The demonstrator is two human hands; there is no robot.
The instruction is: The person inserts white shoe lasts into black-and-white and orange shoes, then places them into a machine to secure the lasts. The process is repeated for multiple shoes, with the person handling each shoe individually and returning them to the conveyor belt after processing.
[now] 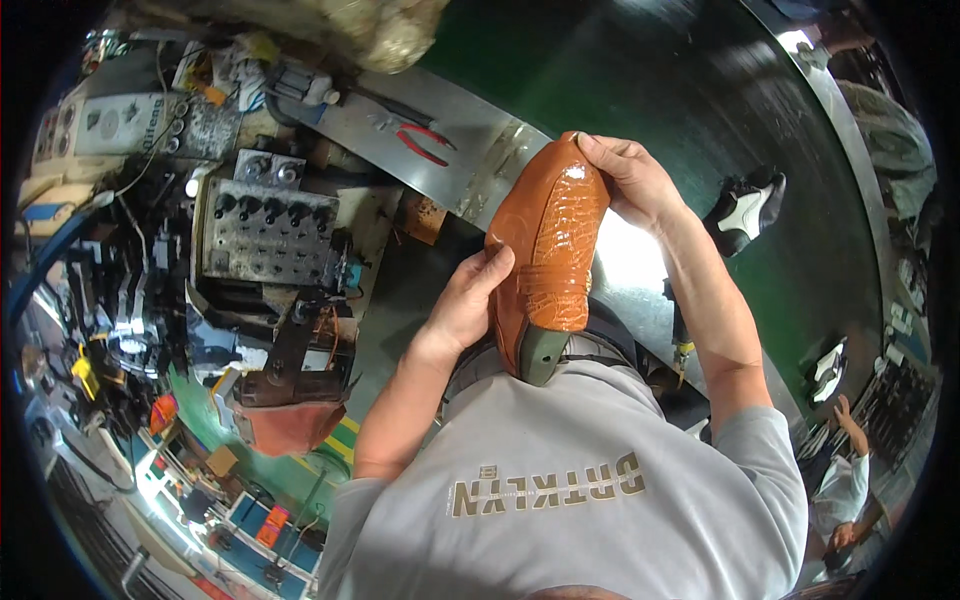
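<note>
A glossy tan-brown leather shoe upper (pixel 553 240), with a crinkled panel and a strap, is held in front of my body with its toe pointing away. A dark green shoe last (pixel 543 352) shows at its open end, close to my shirt. My left hand (pixel 470 298) grips the upper's left side, thumb on top. At the toe, my right hand (pixel 632 175) pinches the tip between thumb and fingers. The underside of the upper is hidden from view.
Red-handled pliers (pixel 425 145) lie on a metal ledge (pixel 465 110) beyond my hands. A machine control box with knobs (pixel 268 232) stands at left. On the green surface at right are a black-and-white shoe (pixel 745 213) and another shoe (pixel 828 372). Another person (pixel 843 490) is at lower right.
</note>
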